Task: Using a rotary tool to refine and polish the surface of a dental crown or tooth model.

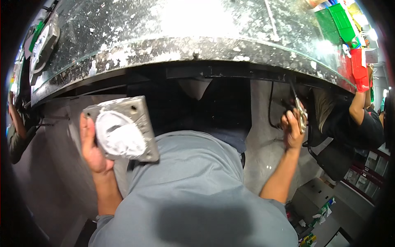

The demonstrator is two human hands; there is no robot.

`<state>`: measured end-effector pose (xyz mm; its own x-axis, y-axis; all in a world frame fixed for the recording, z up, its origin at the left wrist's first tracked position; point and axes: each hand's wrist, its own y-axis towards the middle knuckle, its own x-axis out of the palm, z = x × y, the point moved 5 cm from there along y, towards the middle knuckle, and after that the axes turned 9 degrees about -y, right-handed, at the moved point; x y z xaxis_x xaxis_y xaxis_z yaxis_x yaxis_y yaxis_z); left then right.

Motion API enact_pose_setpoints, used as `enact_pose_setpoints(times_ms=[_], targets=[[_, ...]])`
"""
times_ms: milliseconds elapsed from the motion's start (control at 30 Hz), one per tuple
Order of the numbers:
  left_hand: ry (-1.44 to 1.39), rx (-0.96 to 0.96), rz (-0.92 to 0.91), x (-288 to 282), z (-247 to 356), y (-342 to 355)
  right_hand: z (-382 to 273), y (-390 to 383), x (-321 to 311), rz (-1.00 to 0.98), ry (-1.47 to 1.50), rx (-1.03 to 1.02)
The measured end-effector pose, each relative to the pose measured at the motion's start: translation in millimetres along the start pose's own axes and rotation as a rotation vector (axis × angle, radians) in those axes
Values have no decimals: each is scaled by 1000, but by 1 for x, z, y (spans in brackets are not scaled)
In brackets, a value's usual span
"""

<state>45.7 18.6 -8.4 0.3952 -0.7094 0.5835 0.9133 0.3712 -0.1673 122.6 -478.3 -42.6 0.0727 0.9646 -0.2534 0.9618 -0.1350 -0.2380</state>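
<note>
At the left, my left hand (94, 144) grips a squarish grey metal mold block (149, 138) by its left side, tilted and held off the table. White material (123, 138) fills a rounded hollow in the block's face, with a dark mark in its upper part. Holes show near the block's corners. Out at the right, my right hand (293, 127) is closed around a shiny metal hand tool (302, 115) that looks like an air gun; its exact kind is not clear. A black hose (271, 105) hangs beside that hand.
Ahead runs a dark table (144, 49) speckled with white, its edge just beyond my hands. Another metal block (43, 49) lies at its far left. Green bins (339, 22) and a red bin (359, 68) stand at the right. Co-workers (354, 115) are on both sides.
</note>
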Motion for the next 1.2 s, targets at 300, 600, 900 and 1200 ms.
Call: enact_pose_setpoints(times_ms=[300,600,900,1200], targets=[[331,135,-115,3,-48,19,-124,-49,34,-582,-1117,-81],[346,210,-60,9,-66,26,-167,-62,122,-733,-658,-437],[338,249,-3,0,-58,28,-170,-59,183,-646,-684,-516],[285,215,-6,-2,-61,31,-161,-56,194,-754,-675,-472]])
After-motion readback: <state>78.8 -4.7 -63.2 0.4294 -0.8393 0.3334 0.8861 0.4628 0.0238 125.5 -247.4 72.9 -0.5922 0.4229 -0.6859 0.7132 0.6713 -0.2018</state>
